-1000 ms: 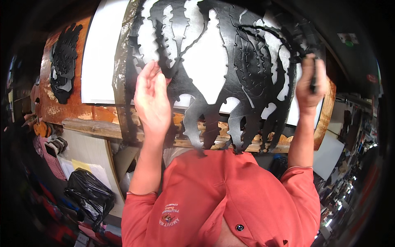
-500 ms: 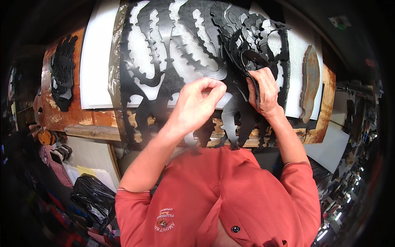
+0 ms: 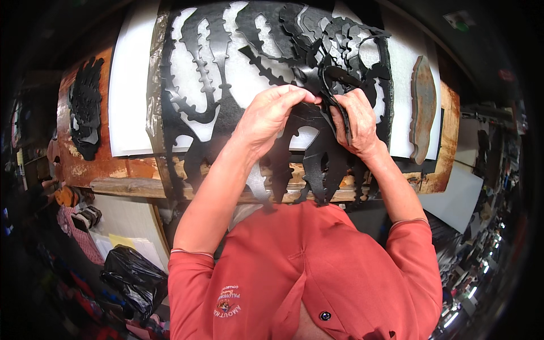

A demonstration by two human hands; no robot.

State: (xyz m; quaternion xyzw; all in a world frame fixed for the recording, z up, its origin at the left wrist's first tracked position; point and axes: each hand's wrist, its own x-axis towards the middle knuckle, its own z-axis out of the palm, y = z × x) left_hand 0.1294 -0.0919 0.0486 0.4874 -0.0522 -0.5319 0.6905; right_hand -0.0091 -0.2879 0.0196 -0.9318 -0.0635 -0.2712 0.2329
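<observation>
A large black sheet (image 3: 218, 122), maybe leather, has long curved cut-outs with notched edges and lies over a white board. My right hand (image 3: 360, 124) grips a folded stack of black cut pieces (image 3: 327, 88), thumb on one side and fingers on the other. Close beside it, my left hand (image 3: 266, 116) pinches the edge of the black sheet; its fingertips partly hide the spot. A loose notched black strip (image 3: 265, 69) rises at a slant beyond the left hand. More black scraps (image 3: 345, 42) lie tangled at the far right of the sheet.
The white board (image 3: 133, 85) rests on a worn brown wooden table (image 3: 85, 167). At the right lies a long wavy-edged plate (image 3: 422, 110), and a pile of black pieces (image 3: 86, 107) sits at the left. A black plastic bag (image 3: 136, 277) stands below left.
My left hand has moved away from me and right, up to the right hand. The notched strip has lifted and shifted with the stack; the right hand has stayed closed on it.
</observation>
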